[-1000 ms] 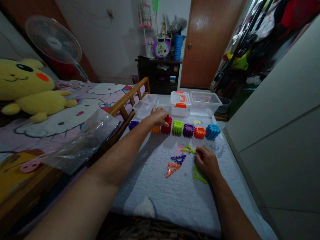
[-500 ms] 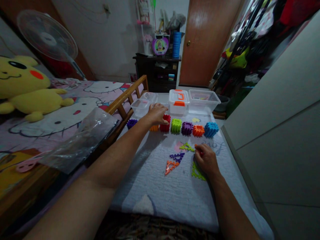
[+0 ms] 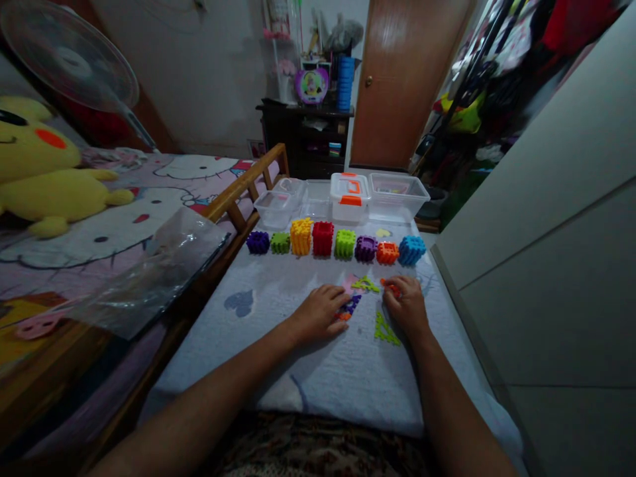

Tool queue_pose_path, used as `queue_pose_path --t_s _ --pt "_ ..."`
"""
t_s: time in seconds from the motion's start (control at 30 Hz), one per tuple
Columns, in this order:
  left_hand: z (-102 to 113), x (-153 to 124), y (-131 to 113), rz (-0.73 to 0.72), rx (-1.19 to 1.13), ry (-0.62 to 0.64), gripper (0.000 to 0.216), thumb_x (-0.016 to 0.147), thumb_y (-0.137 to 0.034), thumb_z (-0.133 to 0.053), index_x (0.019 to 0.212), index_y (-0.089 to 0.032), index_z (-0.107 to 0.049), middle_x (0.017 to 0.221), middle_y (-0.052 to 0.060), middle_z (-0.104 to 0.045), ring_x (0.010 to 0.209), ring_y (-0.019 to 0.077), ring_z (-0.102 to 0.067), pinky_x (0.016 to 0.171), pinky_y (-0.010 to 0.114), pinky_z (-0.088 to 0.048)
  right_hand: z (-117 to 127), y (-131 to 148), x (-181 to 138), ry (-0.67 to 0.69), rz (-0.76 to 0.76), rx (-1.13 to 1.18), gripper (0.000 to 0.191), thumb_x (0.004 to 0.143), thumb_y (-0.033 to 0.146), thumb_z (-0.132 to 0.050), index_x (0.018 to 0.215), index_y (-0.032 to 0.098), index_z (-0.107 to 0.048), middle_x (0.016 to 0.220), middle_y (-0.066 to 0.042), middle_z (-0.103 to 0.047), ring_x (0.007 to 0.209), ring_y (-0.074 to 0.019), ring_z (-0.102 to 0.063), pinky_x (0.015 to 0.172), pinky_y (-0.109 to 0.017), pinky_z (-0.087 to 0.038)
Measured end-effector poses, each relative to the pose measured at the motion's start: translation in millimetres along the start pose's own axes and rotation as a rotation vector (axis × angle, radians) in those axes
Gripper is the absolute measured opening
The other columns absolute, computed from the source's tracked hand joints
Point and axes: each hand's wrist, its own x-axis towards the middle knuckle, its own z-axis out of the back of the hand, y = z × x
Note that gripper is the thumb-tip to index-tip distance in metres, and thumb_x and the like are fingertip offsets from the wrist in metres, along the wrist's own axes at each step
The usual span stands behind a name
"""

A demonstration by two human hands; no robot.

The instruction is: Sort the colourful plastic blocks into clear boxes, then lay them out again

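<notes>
My left hand (image 3: pixel 320 315) lies low over the cloth with thumb and fingers apart, partly covering a purple triangular puzzle piece (image 3: pixel 354 303) and an orange triangular piece (image 3: pixel 344 317). Fingers curled, my right hand (image 3: pixel 408 308) is closed on an orange puzzle piece (image 3: pixel 394 289), mostly hidden beneath it. Between the hands lie a lime piece (image 3: pixel 366 284) and, nearer me, a lime triangular piece (image 3: pixel 386 329). Beyond them runs a row of interlocking blocks, among them a tall yellow block (image 3: pixel 301 237), a red block (image 3: pixel 322 239) and a blue block (image 3: pixel 412 250).
Clear plastic boxes (image 3: pixel 279 207) line the table's far end, including a lidded box with orange clips (image 3: pixel 350 199). A wooden bed rail (image 3: pixel 248 182) borders the left side, with a plastic bag (image 3: pixel 163 271) nearby. A pale cabinet (image 3: pixel 541 265) stands close on the right.
My left hand has come back from the red block in the row to the purple and orange pieces, uncovering the yellow block. My right hand stays near its place. The view has shifted slightly.
</notes>
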Motion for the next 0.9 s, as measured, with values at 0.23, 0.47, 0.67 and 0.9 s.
queue_pose_path --t_s 0.23,0.47,0.67,0.9 --pt "-8 4 -11 0.022 0.027 -0.046 0.028 0.088 -0.029 -0.062 0.116 -0.024 -0.066 0.116 0.009 -0.065 0.111 0.0265 -0.057 0.097 0.043 -0.047 -8 9 -3 0.088 0.082 -0.16 0.019 0.085 0.02 -0.06 0.1 0.023 -0.072 0.101 -0.006 -0.072 0.096 -0.0258 -0.052 0.087 -0.041 -0.033" --pt "-5 0 0 0.132 0.054 -0.146 0.015 0.088 -0.021 -0.059 0.098 -0.022 -0.07 0.104 0.008 -0.067 0.1 0.0248 -0.059 0.091 0.041 -0.048 -13 12 0 0.133 0.106 -0.216 0.012 0.083 0.018 -0.063 0.091 0.023 -0.071 0.093 -0.005 -0.072 0.091 -0.0246 -0.05 0.08 -0.037 -0.031" --pt "5 -7 19 0.236 0.09 -0.217 0.01 0.086 -0.017 -0.059 0.088 -0.021 -0.068 0.096 0.008 -0.066 0.094 0.0239 -0.059 0.087 0.039 -0.048 -10 18 0 0.149 0.1 -0.12 0.008 0.083 0.018 -0.062 0.086 0.021 -0.069 0.086 -0.005 -0.07 0.089 -0.0236 -0.053 0.081 -0.036 -0.033" --pt "3 -13 39 0.304 -0.056 -0.346 0.017 0.09 -0.026 -0.058 0.104 -0.021 -0.067 0.105 0.008 -0.069 0.1 0.0245 -0.06 0.094 0.041 -0.047 -3 21 0 0.15 0.065 -0.059 0.009 0.086 0.025 -0.061 0.087 0.02 -0.069 0.089 -0.006 -0.07 0.09 -0.0235 -0.053 0.086 -0.037 -0.036"
